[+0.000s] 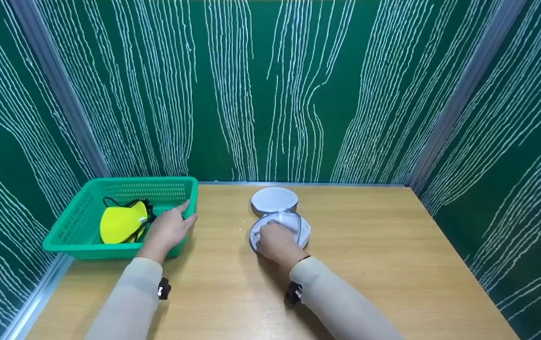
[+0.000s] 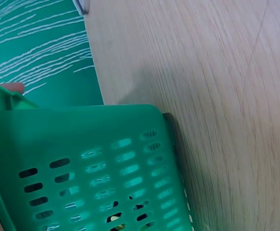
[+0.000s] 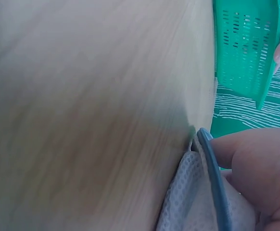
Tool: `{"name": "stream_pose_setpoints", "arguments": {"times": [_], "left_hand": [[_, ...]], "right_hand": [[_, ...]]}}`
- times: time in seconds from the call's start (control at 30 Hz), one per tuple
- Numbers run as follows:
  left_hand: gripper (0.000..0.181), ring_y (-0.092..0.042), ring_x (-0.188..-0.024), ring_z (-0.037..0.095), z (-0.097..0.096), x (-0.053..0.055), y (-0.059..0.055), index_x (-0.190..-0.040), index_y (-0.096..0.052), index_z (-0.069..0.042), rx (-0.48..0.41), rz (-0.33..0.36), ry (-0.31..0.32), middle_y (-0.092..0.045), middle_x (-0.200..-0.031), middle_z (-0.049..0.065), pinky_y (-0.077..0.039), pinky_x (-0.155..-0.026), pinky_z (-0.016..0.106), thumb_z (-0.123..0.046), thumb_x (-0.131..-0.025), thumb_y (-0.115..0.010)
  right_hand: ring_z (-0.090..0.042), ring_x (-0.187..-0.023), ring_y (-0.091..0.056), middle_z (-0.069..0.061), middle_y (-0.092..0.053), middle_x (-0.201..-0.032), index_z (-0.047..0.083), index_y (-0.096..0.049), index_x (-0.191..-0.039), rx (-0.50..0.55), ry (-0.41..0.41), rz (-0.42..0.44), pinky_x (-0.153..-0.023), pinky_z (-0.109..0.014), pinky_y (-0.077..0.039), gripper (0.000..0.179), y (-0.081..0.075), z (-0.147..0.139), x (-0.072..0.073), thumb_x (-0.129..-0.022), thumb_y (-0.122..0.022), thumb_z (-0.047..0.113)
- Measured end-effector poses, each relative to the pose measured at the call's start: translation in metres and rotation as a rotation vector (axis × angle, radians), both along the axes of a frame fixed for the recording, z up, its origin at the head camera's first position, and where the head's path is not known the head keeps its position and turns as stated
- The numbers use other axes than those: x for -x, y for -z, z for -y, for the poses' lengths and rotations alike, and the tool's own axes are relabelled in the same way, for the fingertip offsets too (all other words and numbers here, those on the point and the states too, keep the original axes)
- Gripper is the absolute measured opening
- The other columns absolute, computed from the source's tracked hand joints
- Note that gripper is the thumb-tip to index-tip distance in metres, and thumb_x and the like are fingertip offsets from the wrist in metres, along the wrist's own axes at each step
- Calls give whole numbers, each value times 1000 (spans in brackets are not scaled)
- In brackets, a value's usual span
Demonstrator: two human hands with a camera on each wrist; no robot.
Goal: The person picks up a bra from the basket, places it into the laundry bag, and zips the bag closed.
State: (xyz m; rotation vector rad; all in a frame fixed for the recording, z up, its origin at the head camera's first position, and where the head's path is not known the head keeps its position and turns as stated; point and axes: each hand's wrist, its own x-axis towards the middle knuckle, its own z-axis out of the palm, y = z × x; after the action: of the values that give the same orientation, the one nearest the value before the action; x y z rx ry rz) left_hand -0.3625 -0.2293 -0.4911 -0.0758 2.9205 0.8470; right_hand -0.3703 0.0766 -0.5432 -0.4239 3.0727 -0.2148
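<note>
My left hand [image 1: 169, 229] grips the right rim of a green plastic basket [image 1: 74, 222], a fingertip and the thumb showing at the edge. Inside the basket lies a bright yellow, visor-like piece [image 1: 120, 224] with black straps. My right hand [image 1: 276, 241] is curled at the mouth of a round white mesh laundry bag [image 1: 302, 231] with grey-blue piping. In the right wrist view the thumb lies right against the inner side of the bag's piped edge [image 3: 214, 183]; the other fingertips are hidden in the bag. The bag's round lid [image 1: 274, 199] lies folded back behind it.
The wooden table [image 1: 365, 264] is bounded at the back and sides by green panels [image 1: 299, 94] with white wavy lines. Metal posts [image 1: 469, 80] stand at the corners. The basket sits against the table's left edge.
</note>
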Motion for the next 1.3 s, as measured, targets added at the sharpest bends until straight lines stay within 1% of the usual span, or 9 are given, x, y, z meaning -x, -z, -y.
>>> {"name": "stream_pose_setpoints", "arguments": {"times": [0.13,0.27,0.43,0.53,0.63,0.77,0.93,1.13,1.3], "left_hand": [[75,-35,-169,50,-1,1,0,-181,-29,-22,-13,4,-1,-33,-184,23,-31,-135,71,-58,-118,-49],[72,-41,-166,48,-2,2,-1,-177,-39,-15,-8,-61,0,-42,-180,22,-35,-134,69,-56,-119,-48],[55,-62,-146,47,-1,2,-5,-160,-63,-4,-11,-219,-82,-67,-158,24,-49,-124,67,-41,-118,-57],[48,-60,-140,48,6,2,-8,-150,-69,-2,37,-325,-141,-69,-150,26,-52,-118,68,-30,-112,-67],[56,-48,-142,51,17,4,-9,-154,-65,-1,103,-356,-187,-59,-153,30,-48,-116,73,-26,-105,-77],[84,-37,-145,58,37,9,-7,-166,-49,0,166,-254,-210,-43,-159,38,-41,-115,83,-29,-98,-88],[99,-36,-147,67,57,12,-6,-170,-39,4,181,-83,-194,-35,-165,46,-39,-115,89,-35,-96,-90],[94,-44,-143,66,69,15,-10,-164,-41,10,205,90,-184,-42,-160,46,-43,-117,86,-42,-100,-84],[74,-58,-127,55,73,11,-14,-148,-58,14,224,149,-151,-57,-149,41,-53,-112,77,-39,-102,-80]], "right_hand": [[-23,-75,-61,-5,-67,-84,9,-70,-87,41,32,59,-73,-41,-59,23,-5,-2,-2,-106,-73,21],[-25,-75,-62,-5,-64,-81,11,-69,-88,114,90,108,-70,-39,-52,24,-13,-6,-3,-106,-73,25],[-24,-72,-65,-3,-69,-77,12,-77,-93,156,109,1,-67,-39,-53,25,-27,-17,-2,-108,-71,31],[-22,-74,-68,-3,-76,-86,10,-82,-103,218,116,-52,-68,-39,-59,23,-35,-27,1,-109,-72,30],[-22,-83,-71,-7,-81,-101,7,-82,-114,283,133,-65,-74,-40,-64,23,-42,-42,6,-110,-72,27],[-26,-89,-74,-14,-83,-110,4,-83,-117,289,150,-127,-78,-45,-66,24,-50,-64,14,-107,-72,23],[-26,-79,-69,-10,-78,-93,6,-81,-99,249,201,-172,-66,-43,-57,20,-56,-93,23,-105,-74,24],[-28,-81,-64,-9,-71,-89,7,-79,-100,228,302,0,-71,-40,-50,29,-59,-116,25,-109,-74,34],[-28,-81,-64,-9,-68,-87,6,-78,-101,276,335,103,-71,-37,-48,28,-57,-121,23,-110,-75,33]]}}
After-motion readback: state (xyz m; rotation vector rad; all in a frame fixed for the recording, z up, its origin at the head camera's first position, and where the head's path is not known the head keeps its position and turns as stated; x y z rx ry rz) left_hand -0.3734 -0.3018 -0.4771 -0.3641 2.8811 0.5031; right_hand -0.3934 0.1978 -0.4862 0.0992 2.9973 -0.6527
